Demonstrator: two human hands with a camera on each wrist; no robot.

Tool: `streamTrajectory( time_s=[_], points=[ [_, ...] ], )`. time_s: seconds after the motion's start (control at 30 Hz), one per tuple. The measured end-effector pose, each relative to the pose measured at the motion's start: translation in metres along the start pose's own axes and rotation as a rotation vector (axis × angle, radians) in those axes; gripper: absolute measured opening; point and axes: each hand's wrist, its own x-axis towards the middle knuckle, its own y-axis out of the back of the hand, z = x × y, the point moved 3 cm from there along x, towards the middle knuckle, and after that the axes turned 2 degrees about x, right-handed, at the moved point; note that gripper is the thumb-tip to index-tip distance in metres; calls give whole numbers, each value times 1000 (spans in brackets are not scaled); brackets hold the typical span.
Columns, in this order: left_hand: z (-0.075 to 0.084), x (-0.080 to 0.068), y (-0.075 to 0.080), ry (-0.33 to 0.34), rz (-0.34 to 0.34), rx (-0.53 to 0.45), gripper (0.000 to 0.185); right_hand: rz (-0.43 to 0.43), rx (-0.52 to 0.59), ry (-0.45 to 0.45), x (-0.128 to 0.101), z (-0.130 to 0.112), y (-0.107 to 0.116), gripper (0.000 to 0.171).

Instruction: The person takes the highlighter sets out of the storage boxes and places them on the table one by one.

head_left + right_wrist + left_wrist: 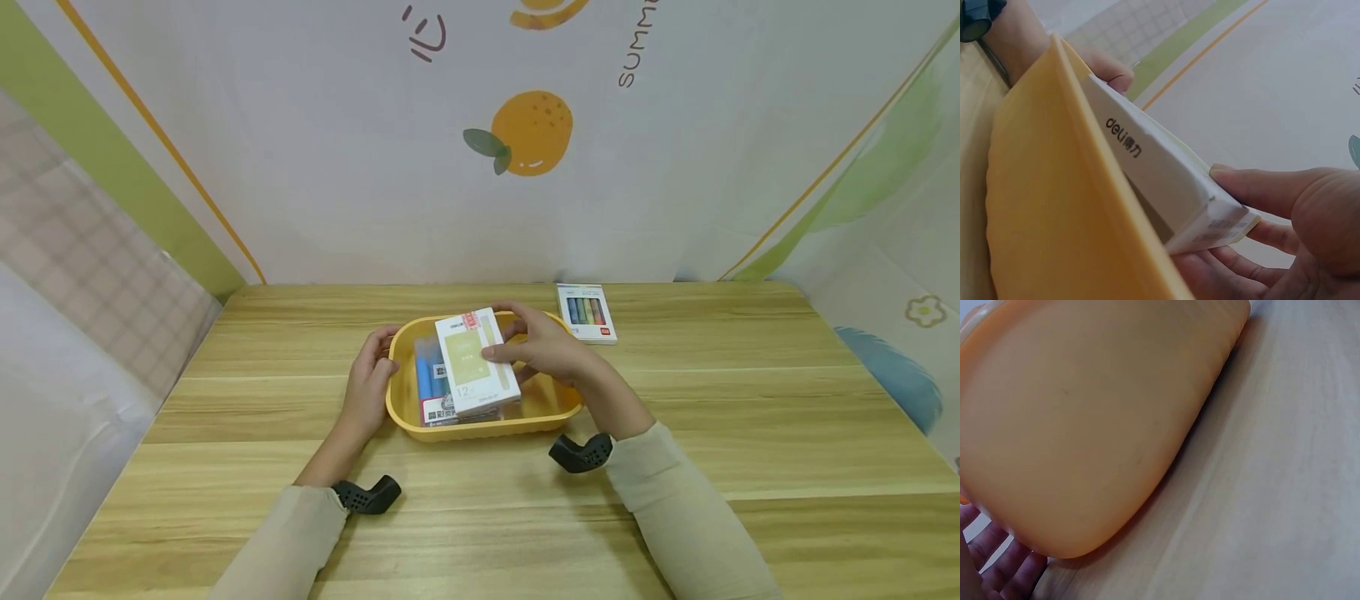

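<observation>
A yellow plastic basket point(480, 431) stands mid-table. My left hand point(370, 375) holds its left end, thumb over the rim and fingers outside; the left wrist view shows those fingers point(1007, 559) against the basket's outer wall. My right hand point(547, 342) grips a white box point(476, 362) with a yellow-green panel and the number 12, thumb on its top face and fingers at its far side. The box is tilted inside the basket, and its side reads "deli" in the right wrist view. Partly under it lies a clear pack with blue items point(427, 379).
Behind the basket on the right, a white box of coloured sticks point(587, 314) lies flat on the wooden table point(750, 400). A printed cloth point(337, 167) hangs along the table's back edge. Black wrist devices point(581, 454) sit at both cuffs.
</observation>
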Motion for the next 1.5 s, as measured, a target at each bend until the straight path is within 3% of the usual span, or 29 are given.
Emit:
streamTrajectory(
  time_s=[1.5],
  points=[
    [3, -1, -2, 14, 4, -13, 53, 5, -27, -7, 2, 1, -2, 78]
  ],
)
